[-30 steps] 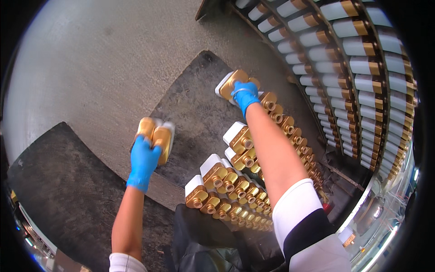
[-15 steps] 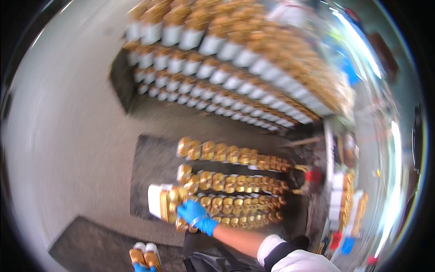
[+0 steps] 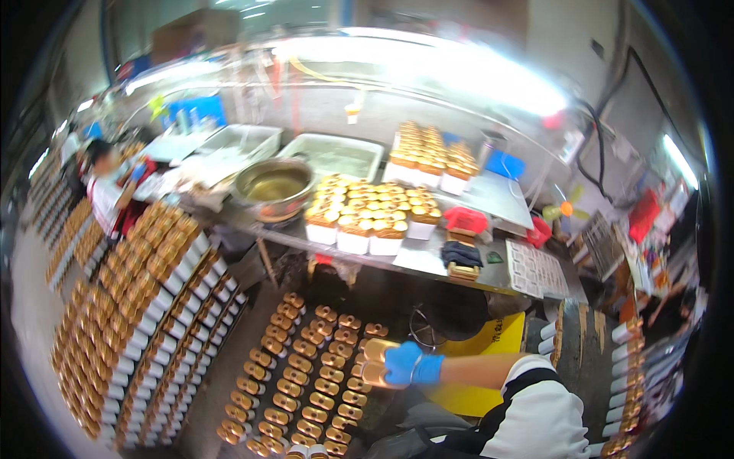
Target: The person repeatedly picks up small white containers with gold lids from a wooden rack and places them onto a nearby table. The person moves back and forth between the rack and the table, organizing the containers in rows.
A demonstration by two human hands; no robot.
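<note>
My right hand (image 3: 409,366), in a blue glove, reaches in from the lower right. Its fingers are closed round a pair of gold pieces (image 3: 376,363) with smooth rounded ends; their exact kind does not show. They are held above the right-hand side of several floor rows of gold-topped white pieces (image 3: 324,384). My left hand is out of sight. At the bottom edge, two pieces with white ends (image 3: 306,451) show partly, and what supports them is hidden.
Tall tiers of gold-topped pieces (image 3: 141,306) stand at left, near another person (image 3: 107,187). Along the back, a workbench (image 3: 367,256) bears a large basin (image 3: 274,187), white tubs (image 3: 332,155) and grouped pieces (image 3: 367,206). A yellow sheet (image 3: 489,344) lies behind my right forearm.
My view has swung right and up, bringing the workbench into sight. The right hand, earlier over the gold pieces beside a white block, now holds a pair clear. The left hand has left view.
</note>
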